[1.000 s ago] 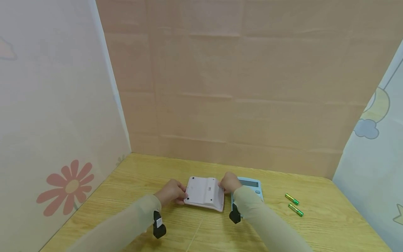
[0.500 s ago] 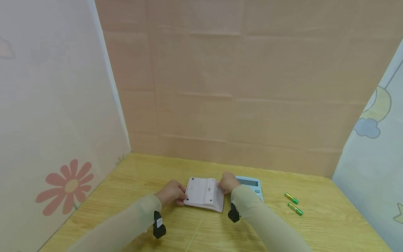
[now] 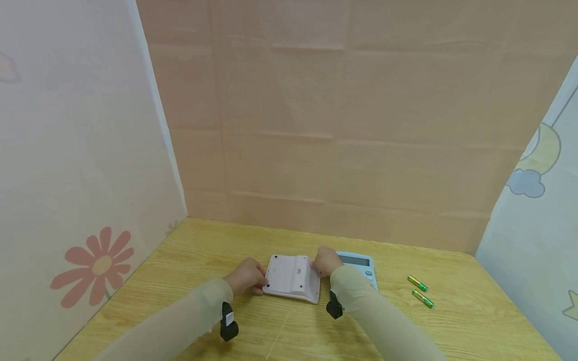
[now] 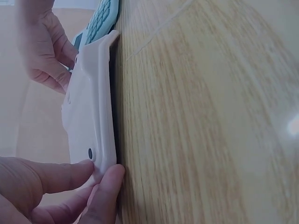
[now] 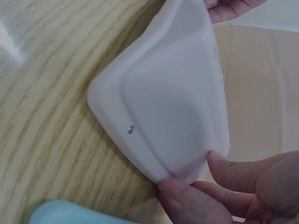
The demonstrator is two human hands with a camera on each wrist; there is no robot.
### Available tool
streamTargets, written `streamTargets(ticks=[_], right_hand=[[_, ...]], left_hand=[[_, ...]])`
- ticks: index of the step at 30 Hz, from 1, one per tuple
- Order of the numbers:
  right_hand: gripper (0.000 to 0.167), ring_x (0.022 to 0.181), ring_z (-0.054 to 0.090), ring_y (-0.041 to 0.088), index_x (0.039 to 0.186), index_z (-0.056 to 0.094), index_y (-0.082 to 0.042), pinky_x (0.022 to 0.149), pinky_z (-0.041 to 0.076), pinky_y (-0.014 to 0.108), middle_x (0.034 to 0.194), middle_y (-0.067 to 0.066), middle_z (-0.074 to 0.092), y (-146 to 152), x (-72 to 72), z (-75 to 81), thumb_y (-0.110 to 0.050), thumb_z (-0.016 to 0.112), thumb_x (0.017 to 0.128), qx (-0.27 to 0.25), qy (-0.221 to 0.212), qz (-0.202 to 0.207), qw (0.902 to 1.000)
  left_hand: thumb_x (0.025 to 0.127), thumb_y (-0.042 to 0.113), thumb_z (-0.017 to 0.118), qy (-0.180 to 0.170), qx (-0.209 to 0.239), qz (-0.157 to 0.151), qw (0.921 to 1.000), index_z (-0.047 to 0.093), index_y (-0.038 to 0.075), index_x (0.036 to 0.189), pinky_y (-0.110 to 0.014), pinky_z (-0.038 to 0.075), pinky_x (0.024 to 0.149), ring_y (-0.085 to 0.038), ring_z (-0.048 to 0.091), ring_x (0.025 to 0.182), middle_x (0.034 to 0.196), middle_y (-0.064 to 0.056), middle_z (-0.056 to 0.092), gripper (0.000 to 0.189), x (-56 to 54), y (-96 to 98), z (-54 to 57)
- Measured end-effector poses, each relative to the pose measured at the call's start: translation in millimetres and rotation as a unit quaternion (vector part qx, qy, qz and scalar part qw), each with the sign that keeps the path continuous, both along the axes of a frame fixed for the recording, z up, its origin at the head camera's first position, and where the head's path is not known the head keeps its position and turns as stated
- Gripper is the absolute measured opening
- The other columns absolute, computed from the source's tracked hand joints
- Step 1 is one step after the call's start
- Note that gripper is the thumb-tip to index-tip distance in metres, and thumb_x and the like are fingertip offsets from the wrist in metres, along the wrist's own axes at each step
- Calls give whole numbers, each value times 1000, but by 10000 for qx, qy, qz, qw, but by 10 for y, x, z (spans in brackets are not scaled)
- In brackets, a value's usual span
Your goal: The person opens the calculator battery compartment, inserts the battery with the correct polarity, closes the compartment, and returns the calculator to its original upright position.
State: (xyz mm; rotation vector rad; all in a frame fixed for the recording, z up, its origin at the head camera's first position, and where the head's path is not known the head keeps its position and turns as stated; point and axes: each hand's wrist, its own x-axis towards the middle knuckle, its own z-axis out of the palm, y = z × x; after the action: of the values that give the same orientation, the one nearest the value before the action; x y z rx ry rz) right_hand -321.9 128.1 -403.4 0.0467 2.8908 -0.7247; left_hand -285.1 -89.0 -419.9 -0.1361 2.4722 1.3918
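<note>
A pale pink calculator [image 3: 284,275] lies back side up in the middle of the head view, its raised section toward the right. My left hand [image 3: 247,276] pinches its left edge; the left wrist view shows thumb and fingertips at a corner beside a dark round foot [image 4: 90,153]. At the opposite end, my right hand [image 3: 328,261] grips the far right edge. In the right wrist view those fingertips [image 5: 172,187] press the rim, and a small screw [image 5: 131,129] shows near the casing's edge. The calculator's keys and screen are hidden underneath.
Just right of the pink calculator is a light blue calculator [image 3: 369,275], face up and partly covered by my right hand and sleeve. Two green-and-gold batteries, an upper battery [image 3: 417,283] and a lower battery [image 3: 422,298], lie farther right on the wooden table [image 3: 469,311].
</note>
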Motion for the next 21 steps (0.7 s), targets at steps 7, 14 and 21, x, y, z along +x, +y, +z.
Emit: streamTargets(ticks=[7, 14, 21], right_hand=[[37, 45, 44, 8, 58, 47, -9, 40, 35, 16, 58, 2, 51, -2, 10, -25, -9, 65, 91, -214, 49, -5, 9998], [38, 44, 44, 9, 57, 47, -9, 40, 36, 16, 56, 2, 50, -10, 14, -26, -7, 65, 90, -215, 56, -29, 9997], [25, 50, 45, 12, 68, 56, -4, 43, 34, 19, 62, 4, 51, 2, -8, -51, -10, 65, 90, 6, 144, 40, 9999]], left_hand=[[83, -6, 69, 26, -84, -30, 10000, 62, -2, 87, -26, 56, 58, -17, 60, 63, 77, -11, 61, 8, -1, 5, -17], [83, -6, 69, 33, -139, -92, 9999, 62, -2, 88, -25, 56, 58, -17, 59, 63, 77, -11, 60, 9, -15, 11, -48], [83, -4, 69, 57, -396, -187, 9990, 60, -1, 87, -25, 55, 57, -17, 60, 62, 77, -12, 59, 11, -17, 22, -43]])
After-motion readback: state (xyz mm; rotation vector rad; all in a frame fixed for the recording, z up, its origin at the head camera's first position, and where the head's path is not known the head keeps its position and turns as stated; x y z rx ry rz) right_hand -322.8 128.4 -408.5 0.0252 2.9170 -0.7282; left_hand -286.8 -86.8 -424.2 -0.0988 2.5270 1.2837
